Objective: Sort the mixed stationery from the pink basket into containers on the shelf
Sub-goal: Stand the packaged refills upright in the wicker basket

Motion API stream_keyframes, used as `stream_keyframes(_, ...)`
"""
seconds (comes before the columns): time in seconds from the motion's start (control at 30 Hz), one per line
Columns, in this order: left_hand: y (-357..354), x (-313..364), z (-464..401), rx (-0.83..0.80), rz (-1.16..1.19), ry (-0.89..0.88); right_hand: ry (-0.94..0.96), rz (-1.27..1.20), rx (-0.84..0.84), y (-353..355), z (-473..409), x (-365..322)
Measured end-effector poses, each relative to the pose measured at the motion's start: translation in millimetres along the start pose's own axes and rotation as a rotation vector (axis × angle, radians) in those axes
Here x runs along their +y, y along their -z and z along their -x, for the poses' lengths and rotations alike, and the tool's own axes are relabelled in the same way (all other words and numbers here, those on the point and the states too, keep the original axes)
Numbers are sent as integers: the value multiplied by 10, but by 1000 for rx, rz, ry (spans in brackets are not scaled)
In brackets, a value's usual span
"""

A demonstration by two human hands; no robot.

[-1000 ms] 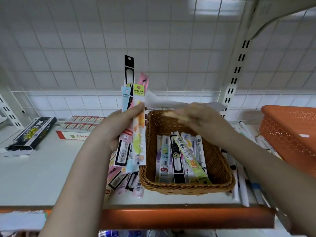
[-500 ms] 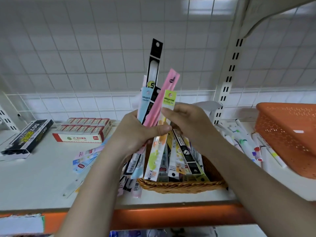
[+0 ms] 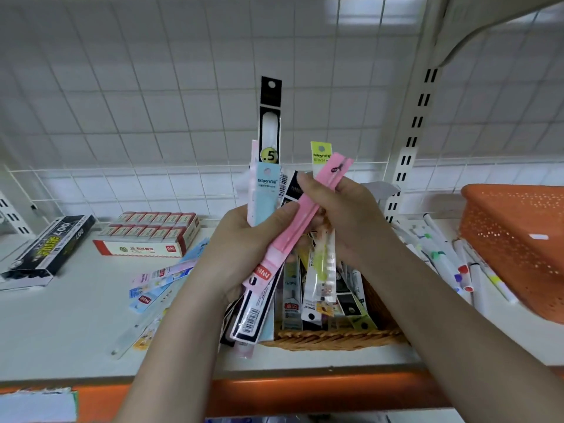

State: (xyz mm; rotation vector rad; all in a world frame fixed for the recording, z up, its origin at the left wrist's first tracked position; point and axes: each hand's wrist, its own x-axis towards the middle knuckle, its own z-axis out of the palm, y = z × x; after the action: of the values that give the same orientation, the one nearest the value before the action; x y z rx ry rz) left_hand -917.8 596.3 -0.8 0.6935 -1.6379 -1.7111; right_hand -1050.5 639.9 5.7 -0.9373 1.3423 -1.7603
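White wire grid backs the shelf point(image 3: 61, 325) both hands work over. Far left of the left hand lies a black box point(image 3: 50, 244), nearer a red-and-white carton point(image 3: 149, 236), and loose pen packets point(image 3: 158, 282) just beside the wrist. The left hand point(image 3: 244, 254) grips a fanned bunch of pen packets point(image 3: 265, 190) upright, thumb across a pink packet point(image 3: 305, 215). The right hand point(image 3: 345, 215) pinches that pink packet too. Below both hands sits a wicker basket point(image 3: 332, 338) of packets; right of the right hand lie markers point(image 3: 442, 254) and an orange basket point(image 3: 515, 236).
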Motion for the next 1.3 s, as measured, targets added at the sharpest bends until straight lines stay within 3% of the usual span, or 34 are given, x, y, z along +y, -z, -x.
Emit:
stream_keyframes(0.2,92,-30,-43,114,-27,-14,-103,-32,-70,143,-9,-85)
stream_keyframes(0.33,104,-52,-39,161,-87,-16,-133,-166,112,195,-90,-121)
stream_keyframes(0.37,107,-54,-34,176,-79,-13,-65,-135,178,230,-106,-140)
stream_keyframes(0.43,117,-56,-25,210,-15,-1,223,252,248,336,-108,-129)
stream_keyframes(0.5,130,-57,-18,235,60,10,497,719,76,457,-41,-31)
stream_keyframes(0.53,141,-66,-22,246,79,8,516,965,-81,539,-16,54)
stream_keyframes(0.6,152,-83,-26,267,90,-1,348,1419,-473,719,49,232)
stream_keyframes(0.67,147,-95,-25,284,96,-5,68,1568,-772,867,113,358)
stream_keyframes(0.7,139,-94,-23,283,100,-3,-56,1556,-818,880,154,337)
stream_keyframes(0.77,120,-94,-14,268,92,0,-86,1456,-765,801,202,146)
stream_keyframes(0.83,95,-96,-8,243,60,-4,111,1292,-597,631,193,-62)
stream_keyframes(0.9,44,-102,4,198,49,-15,182,864,-353,435,139,-137)
stream_keyframes(0.97,-22,-99,13,152,74,-22,22,472,-227,238,120,-121)
stream_keyframes(1.1,-5,-75,-12,135,199,47,-148,107,-75,193,28,-148)
stream_keyframes(1.2,126,-45,-73,172,293,118,-70,201,19,423,-125,-285)
stream_keyframes(1.3,195,-19,-104,155,308,143,-157,763,-72,540,-188,-146)
